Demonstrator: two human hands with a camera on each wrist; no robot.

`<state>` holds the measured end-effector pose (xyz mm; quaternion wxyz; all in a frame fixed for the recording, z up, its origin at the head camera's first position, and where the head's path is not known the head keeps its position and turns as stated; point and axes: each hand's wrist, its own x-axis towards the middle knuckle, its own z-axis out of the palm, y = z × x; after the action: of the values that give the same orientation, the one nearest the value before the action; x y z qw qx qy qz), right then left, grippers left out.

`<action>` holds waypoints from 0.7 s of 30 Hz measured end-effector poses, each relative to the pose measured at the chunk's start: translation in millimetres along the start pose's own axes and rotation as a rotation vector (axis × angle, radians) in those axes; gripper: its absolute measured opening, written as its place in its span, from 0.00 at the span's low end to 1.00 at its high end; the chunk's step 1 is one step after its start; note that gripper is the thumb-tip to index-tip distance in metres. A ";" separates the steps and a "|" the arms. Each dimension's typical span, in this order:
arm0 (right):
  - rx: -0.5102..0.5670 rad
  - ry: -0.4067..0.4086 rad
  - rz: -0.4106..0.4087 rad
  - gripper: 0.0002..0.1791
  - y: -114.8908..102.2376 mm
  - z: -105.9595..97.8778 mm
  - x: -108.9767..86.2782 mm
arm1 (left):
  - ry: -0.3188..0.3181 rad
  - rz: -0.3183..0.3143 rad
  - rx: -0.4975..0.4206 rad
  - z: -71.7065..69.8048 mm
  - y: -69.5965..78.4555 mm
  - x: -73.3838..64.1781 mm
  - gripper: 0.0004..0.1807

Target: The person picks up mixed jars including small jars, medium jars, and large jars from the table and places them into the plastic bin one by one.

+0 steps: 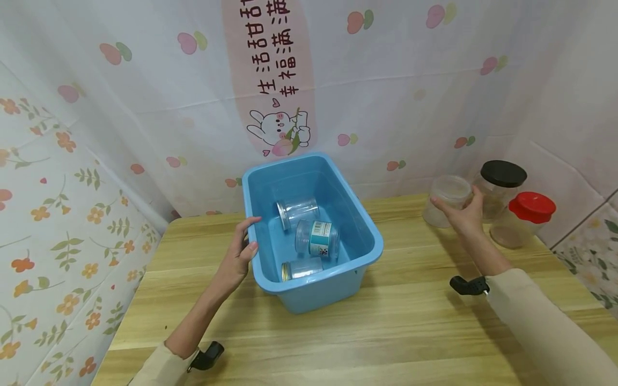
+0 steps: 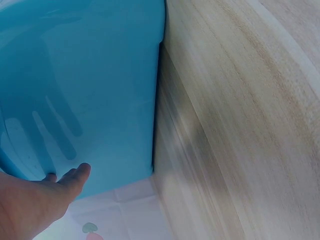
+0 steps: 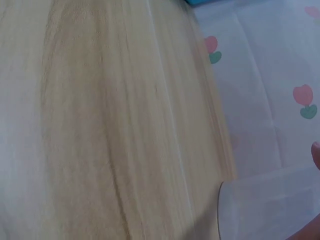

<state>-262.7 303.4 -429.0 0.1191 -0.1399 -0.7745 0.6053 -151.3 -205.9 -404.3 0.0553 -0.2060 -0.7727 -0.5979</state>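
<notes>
At the left rim of a blue basin (image 1: 309, 295) is my left hand (image 1: 238, 252), its index finger and thumb touching the edge. The left wrist view shows fingers (image 2: 75, 177) close against the basin's outer wall, which has a dark hand-shaped shadow. At the far right of the table, my right hand (image 1: 465, 214) grips a clear plastic jar (image 1: 436, 214) with a whitish lid, thumb on one side and fingers on the other. In the right wrist view, part of that jar (image 3: 270, 205) shows at the lower right.
Inside the basin lie a clear jar (image 1: 301, 209) with a silvery lid, a labelled jar (image 1: 321, 238) and a gold-lidded jar (image 1: 304, 267). Beside my right hand stand a black-lidded jar (image 1: 497, 190) and a red-lidded jar (image 1: 519, 225). Printed cloth (image 1: 386, 107) hangs behind the wooden table (image 1: 386, 332).
</notes>
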 end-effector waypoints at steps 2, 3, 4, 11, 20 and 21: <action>0.014 0.001 0.007 0.61 0.2 -0.1 1.5 | 0.000 -0.002 0.003 -0.3 0.2 0.4 0.29; 0.021 0.001 0.012 0.61 0.3 -0.3 2.2 | 0.000 -0.004 0.001 -0.4 0.4 0.4 0.29; 0.028 0.004 0.018 0.61 0.5 -0.6 3.1 | 0.000 -0.005 -0.001 -0.4 0.7 0.4 0.29; 0.059 0.034 0.040 0.60 -1.0 0.1 6.3 | -0.002 -0.005 -0.008 -0.9 1.7 -0.4 0.28; 0.053 0.083 0.071 0.58 -3.7 2.0 9.6 | -0.007 0.008 -0.018 -0.7 1.0 -1.3 0.28; 0.052 0.087 0.073 0.58 -3.9 2.0 9.7 | -0.007 0.007 -0.018 -0.8 0.9 -1.3 0.28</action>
<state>-272.7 304.2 -425.5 0.1342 -0.1909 -0.7469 0.6227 -149.9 -206.8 -403.7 0.0530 -0.2114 -0.7667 -0.6039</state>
